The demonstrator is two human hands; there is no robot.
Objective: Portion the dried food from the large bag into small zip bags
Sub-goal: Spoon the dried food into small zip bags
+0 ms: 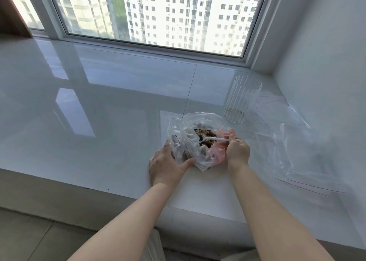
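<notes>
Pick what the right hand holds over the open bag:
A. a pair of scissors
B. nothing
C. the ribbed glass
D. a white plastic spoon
D: the right hand pinches a white spoon whose bowl dips into the dried food in the bag; the glass stands apart on the sill.

Looks like a flat high up in a residential block, by a bay window. Wide glossy white sill (118, 86) used as a worktop, white-framed window (158, 13) behind it, tall apartment towers (188, 17) outside. Ribbed clear cup (242, 100) on the sill, tiled floor (29, 237) below, wooden panel (11, 17) at left.
</notes>
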